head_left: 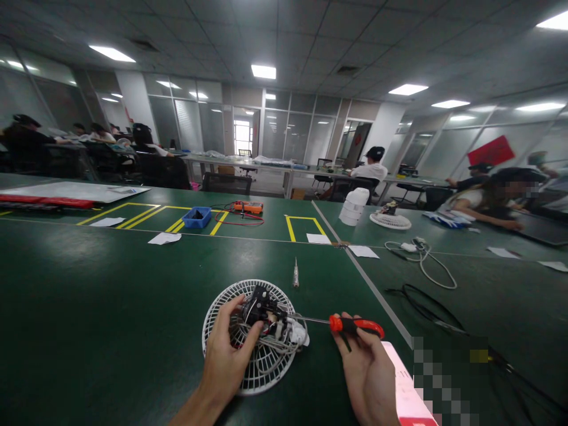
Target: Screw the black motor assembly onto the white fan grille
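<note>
A round white fan grille (217,307) lies flat on the green table, with a black fan motor assembly (260,302) and a coiled grey cable (277,346) on top of it. My left hand (226,349) is closed around the motor assembly, thumb on its near side. In my right hand (366,367) is a screwdriver (355,325) with a red and black handle. Its shaft points left and reaches the parts at the motor's right end; the tip is hidden among them. Beyond the grille lies a small clear-handled screwdriver (296,276).
Further back are a blue bin (197,218), an orange multimeter (248,207) with red leads, and yellow tape outlines. On the right are a white cylindrical part (354,206), another grille (390,220), loose cables (426,260) and a pink-white sheet (406,384). Several people sit at tables.
</note>
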`<state>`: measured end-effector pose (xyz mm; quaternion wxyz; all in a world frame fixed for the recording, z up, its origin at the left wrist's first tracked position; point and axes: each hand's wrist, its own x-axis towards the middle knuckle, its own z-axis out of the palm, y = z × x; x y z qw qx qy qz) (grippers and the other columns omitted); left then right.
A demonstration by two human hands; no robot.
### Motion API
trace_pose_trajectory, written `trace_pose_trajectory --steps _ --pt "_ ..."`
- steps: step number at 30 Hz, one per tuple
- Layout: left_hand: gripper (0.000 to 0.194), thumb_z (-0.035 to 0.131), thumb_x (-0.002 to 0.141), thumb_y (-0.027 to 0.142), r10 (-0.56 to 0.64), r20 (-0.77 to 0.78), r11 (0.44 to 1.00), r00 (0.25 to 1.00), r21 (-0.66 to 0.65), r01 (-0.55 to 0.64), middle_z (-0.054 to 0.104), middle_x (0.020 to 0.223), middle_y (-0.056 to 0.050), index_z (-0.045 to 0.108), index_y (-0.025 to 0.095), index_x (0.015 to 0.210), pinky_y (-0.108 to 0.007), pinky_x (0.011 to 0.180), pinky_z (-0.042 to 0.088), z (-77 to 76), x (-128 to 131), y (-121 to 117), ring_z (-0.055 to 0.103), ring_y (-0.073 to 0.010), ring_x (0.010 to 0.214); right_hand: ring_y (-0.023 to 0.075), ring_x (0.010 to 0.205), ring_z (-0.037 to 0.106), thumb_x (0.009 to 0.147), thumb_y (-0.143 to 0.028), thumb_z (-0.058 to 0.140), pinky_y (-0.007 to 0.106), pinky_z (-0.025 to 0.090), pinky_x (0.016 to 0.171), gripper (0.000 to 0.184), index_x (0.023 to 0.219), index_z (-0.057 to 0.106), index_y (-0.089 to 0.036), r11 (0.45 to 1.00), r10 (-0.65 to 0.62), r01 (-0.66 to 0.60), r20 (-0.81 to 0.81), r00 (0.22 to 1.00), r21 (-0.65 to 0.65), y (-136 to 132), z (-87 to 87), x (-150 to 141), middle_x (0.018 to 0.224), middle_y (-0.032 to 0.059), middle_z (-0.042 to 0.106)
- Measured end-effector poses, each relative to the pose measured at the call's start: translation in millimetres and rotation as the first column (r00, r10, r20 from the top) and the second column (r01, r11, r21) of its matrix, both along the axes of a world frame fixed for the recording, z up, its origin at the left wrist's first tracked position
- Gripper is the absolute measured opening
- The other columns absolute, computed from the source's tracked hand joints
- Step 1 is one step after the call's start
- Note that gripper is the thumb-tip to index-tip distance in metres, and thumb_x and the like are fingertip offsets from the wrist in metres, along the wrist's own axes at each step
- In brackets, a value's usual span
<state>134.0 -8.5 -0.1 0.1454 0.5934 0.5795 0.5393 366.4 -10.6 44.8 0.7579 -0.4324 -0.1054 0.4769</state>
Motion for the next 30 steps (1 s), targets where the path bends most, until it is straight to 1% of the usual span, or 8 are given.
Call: trace_pose_trajectory --steps 3,9,14,16,20,24,27,30 --pt "0.055 0.07 0.086 0.049 0.007 -0.005 1.0 1.0 0.01 -0.007 0.064 0.123 -0.007 0.052 0.027 0.132 -0.045 0.097 0.054 2.4 0 -1 0.064 -0.0256 0.111 0.0198 0.086 0.071 0.055 -0.028 0.087 0.036 0.061 0.081 0.037 0.082 0.063 -0.021 1.0 -0.004 0.005 0.038 0.999 -0.008 0 1.0 1 0.083 -0.0009 0.072" --pt "0.056 0.072 0.083 0.05 0.008 -0.058 0.999 0.998 0.032 -0.006 0.064 0.116 -0.007 0.054 0.025 0.13 -0.043 0.093 0.056 10.3 -2 1 0.065 -0.0254 0.105 0.0154 0.054 0.063 0.051 -0.034 0.095 0.027 0.054 0.053 0.072 0.109 0.055 -0.026 0.997 0.025 -0.017 0.106 0.994 -0.081 0 -0.1 -1 0.069 -0.0075 0.067" --pt "0.05 0.072 0.084 0.05 -0.018 -0.115 0.997 0.993 0.068 0.026 0.063 0.116 -0.007 0.057 0.026 0.125 -0.044 0.094 0.055 16.8 -5 2 0.064 -0.0258 0.108 0.0223 0.087 0.07 0.057 -0.035 0.088 0.035 0.06 0.071 0.059 0.107 0.058 -0.023 0.999 0.03 -0.03 0.034 0.999 -0.016 -2 -0.4 -2 0.088 -0.0005 0.071" --pt "0.049 0.072 0.084 0.05 -0.02 -0.114 0.997 0.993 0.066 0.028 0.063 0.115 -0.007 0.058 0.025 0.123 -0.045 0.092 0.056 18.3 -5 3 0.064 -0.0263 0.107 0.0229 0.09 0.07 0.055 -0.031 0.088 0.035 0.059 0.073 0.059 0.106 0.058 -0.023 0.999 0.037 -0.037 0.051 0.998 -0.012 -3 -0.8 -2 0.091 -0.0002 0.071" --pt "0.051 0.073 0.082 0.052 -0.017 -0.092 0.999 0.996 0.033 0.02 0.063 0.113 -0.006 0.057 0.025 0.121 -0.045 0.09 0.056 18.4 -6 3 0.064 -0.0262 0.104 0.0173 0.065 0.066 0.056 -0.033 0.092 0.029 0.054 0.061 0.071 0.115 0.053 -0.025 0.999 0.048 -0.044 0.167 0.985 -0.028 -2 -4.2 -2 0.074 -0.0068 0.066" --pt "0.052 0.075 0.081 0.052 -0.032 -0.078 0.999 0.996 0.018 0.034 0.063 0.111 -0.006 0.056 0.025 0.121 -0.044 0.089 0.056 18.1 -7 3 0.064 -0.0253 0.102 0.0118 0.049 0.052 0.06 -0.035 0.093 0.025 0.046 0.05 0.067 0.114 0.054 -0.024 0.995 0.101 -0.097 0.208 0.973 -0.025 -1 -7.2 -1 0.06 -0.0119 0.054" --pt "0.051 0.075 0.08 0.051 -0.038 -0.074 0.999 0.997 0.026 0.04 0.063 0.111 -0.006 0.056 0.024 0.119 -0.044 0.089 0.056 18.4 -6 2 0.065 -0.0249 0.101 0.015 0.061 0.061 0.061 -0.037 0.091 0.026 0.05 0.054 0.061 0.109 0.059 -0.022 0.995 0.095 -0.088 0.135 0.986 -0.052 -1 -4.9 -2 0.071 -0.0054 0.063" --pt "0.048 0.075 0.079 0.05 -0.022 -0.064 0.998 0.998 0.052 0.026 0.064 0.108 -0.005 0.057 0.023 0.114 -0.044 0.088 0.056 18.1 -5 1 0.065 -0.0248 0.1 0.0228 0.091 0.069 0.054 -0.032 0.089 0.033 0.058 0.07 0.059 0.104 0.06 -0.021 0.997 0.066 -0.064 0.04 0.997 -0.047 -2 -1.1 -2 0.093 0.0029 0.071"
